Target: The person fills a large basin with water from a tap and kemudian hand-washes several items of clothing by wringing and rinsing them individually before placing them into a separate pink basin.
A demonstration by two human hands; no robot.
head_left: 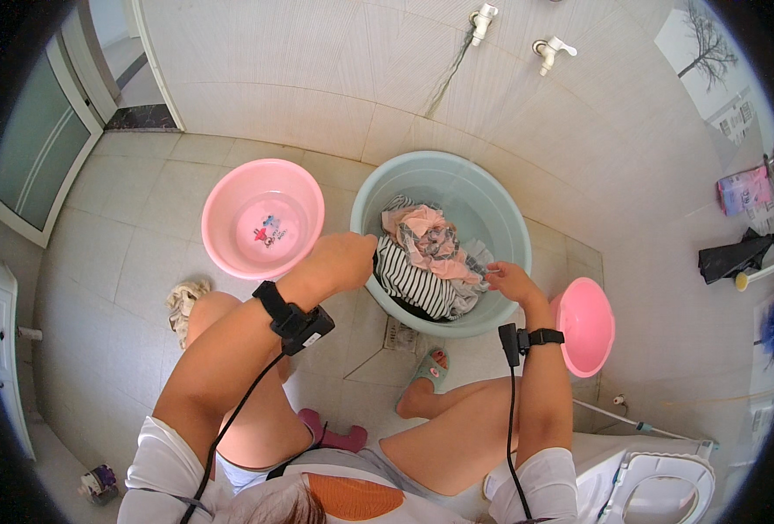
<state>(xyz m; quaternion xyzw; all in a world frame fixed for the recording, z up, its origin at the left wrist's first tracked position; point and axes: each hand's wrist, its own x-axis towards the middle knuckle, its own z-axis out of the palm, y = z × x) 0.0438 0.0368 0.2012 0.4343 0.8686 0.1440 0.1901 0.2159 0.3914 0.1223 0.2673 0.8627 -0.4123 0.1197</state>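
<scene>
A large grey-green tub (514, 196) stands in front of me with wet clothes in it. The black-and-white striped garment (413, 281) lies on its left side, under a bunched pink garment with grey patterned parts (431, 237). A grey cloth (473, 279) lies at the right of the heap. My left hand (345, 260) is closed at the tub's left rim, beside the striped garment; what its fingers hold is hidden. Inside the right rim, my right hand (513, 283) has its fingers bent together at the edge of the grey cloth.
A pink basin (217, 196) with water stands left of the tub, a smaller pink basin (588, 327) to the right. A beige cloth (186, 306) lies on the tiles by my left knee. Taps (551, 54) stick out of the wall. A toilet (658, 485) is at lower right.
</scene>
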